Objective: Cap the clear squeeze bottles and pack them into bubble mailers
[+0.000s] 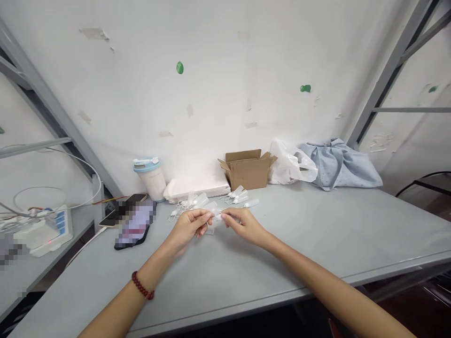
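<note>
Front edge of the bench (218,286) passes under the forearms, grey surface spreading between it and the hands and wide off to their right; left hand (192,226) and right hand (245,226) near each other, fingertips pinched on a small clear-white plastic piece (217,217) between them, exact shape too small to tell. Just beyond, loose clear plastic pieces (200,201) with white loops; left of the hands, a phone (123,210) near the bench's left edge. Farther, by the wall (225,89): lidded cup (152,182) left, paper stack (200,185) and open cardboard box (248,174) ahead, white bag (289,164) and blue cloth (343,166) right.
</note>
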